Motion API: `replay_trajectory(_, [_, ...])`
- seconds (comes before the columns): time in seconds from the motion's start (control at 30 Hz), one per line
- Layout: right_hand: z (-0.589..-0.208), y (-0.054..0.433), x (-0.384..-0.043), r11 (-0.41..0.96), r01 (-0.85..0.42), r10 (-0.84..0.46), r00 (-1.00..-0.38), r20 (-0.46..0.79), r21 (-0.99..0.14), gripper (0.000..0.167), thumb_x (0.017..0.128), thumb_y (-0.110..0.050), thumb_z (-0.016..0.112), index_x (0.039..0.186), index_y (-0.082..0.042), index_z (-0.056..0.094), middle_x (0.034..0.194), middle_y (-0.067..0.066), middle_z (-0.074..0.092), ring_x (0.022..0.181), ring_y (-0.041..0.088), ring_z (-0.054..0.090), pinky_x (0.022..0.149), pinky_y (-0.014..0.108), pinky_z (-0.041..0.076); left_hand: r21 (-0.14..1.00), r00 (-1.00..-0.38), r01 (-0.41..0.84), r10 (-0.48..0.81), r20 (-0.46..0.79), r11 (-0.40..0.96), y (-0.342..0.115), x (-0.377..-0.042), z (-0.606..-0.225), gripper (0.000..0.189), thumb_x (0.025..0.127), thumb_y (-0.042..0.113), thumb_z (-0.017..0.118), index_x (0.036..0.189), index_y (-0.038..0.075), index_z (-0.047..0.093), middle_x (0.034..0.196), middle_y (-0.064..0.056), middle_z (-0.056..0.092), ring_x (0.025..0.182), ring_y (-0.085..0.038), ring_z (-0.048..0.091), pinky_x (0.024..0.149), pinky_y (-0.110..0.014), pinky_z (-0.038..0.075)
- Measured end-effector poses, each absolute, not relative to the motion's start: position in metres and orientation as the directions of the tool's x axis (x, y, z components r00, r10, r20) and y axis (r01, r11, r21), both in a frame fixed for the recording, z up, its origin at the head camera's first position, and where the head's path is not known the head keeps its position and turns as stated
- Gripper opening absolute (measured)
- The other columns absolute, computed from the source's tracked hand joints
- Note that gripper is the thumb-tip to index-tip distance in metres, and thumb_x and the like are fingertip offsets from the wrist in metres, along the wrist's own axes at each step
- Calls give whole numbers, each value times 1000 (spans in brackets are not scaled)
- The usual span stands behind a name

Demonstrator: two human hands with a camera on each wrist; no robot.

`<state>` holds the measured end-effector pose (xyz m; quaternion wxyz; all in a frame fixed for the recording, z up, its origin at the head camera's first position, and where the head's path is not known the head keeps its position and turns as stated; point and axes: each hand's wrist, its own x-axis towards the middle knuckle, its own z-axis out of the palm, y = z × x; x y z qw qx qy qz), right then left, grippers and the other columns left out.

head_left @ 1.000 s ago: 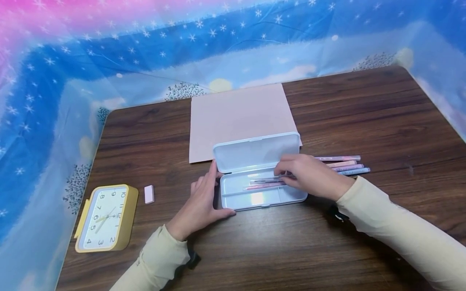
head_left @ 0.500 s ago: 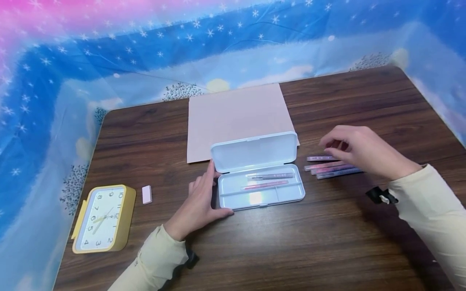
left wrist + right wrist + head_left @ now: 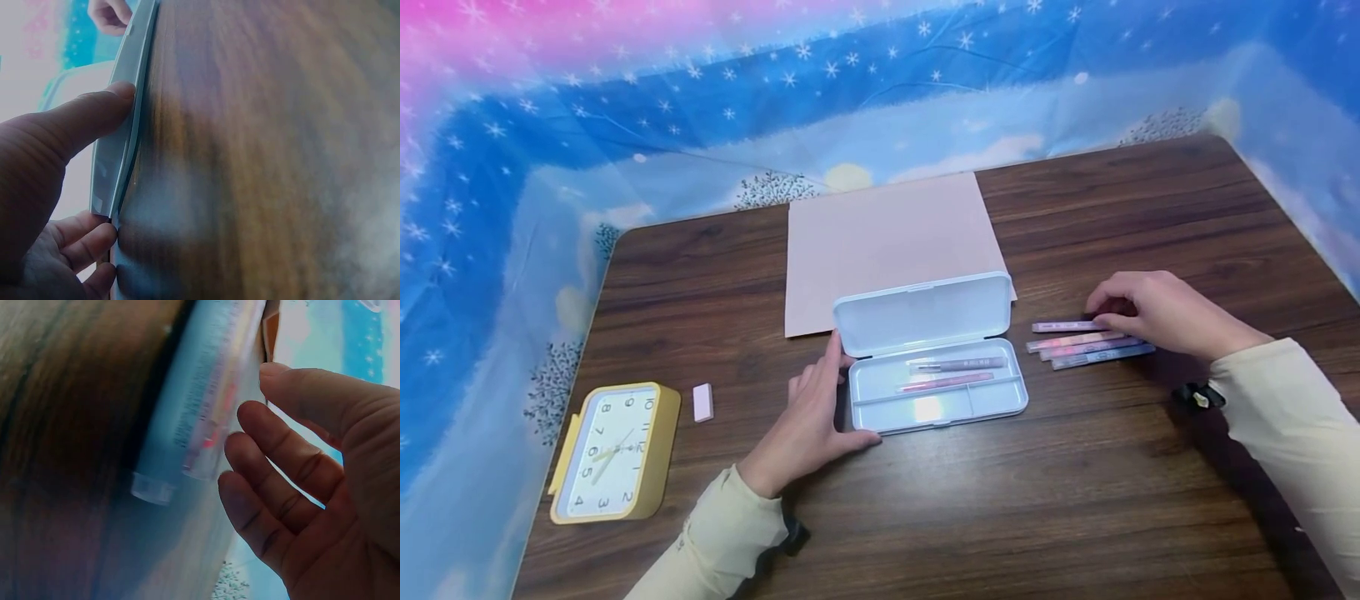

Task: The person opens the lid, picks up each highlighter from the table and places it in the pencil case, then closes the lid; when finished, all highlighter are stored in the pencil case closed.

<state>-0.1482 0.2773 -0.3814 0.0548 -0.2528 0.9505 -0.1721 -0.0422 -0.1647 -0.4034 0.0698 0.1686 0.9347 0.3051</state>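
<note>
A white pencil case (image 3: 901, 412) lies with its lid raised; in it are a grey pen (image 3: 972, 364) and a pink pen (image 3: 946, 382). My left hand (image 3: 801, 429) holds the case's left end, thumb on the front edge and fingers around the side and back corner. To the right of the case, my right hand (image 3: 1172, 312) reaches down over several pens, thumb by the end of a purple pen (image 3: 1062, 327). In the right wrist view its fingers curve loosely beside a blue pen (image 3: 172, 419), nothing seen between them and the thumb.
A large pale pink sheet (image 3: 887, 233) lies behind the case, partly hidden by the lid. On the left are a white eraser (image 3: 702, 402) and a yellow clock (image 3: 658, 450). A snowflake-patterned cloth (image 3: 775, 83) surrounds the wooden table (image 3: 940, 517).
My right hand has let go of the grey pen in the case, moved right, and come down over the pens on the table. My left hand has stayed on the case.
</note>
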Motion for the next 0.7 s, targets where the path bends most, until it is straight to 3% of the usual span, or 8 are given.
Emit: replay_trajectory(0.7, [-388,278,-152,807,-484,-522,-852,-28,-338,14,87,-8,73,98,-16,73,99,1,70,88,18,63,79,45,49,604,-932,267,361,-36,751,-165,-43,-403,138,68,39,90,157,21,-14,144,-6,48,120,-22,44,102,-45,27])
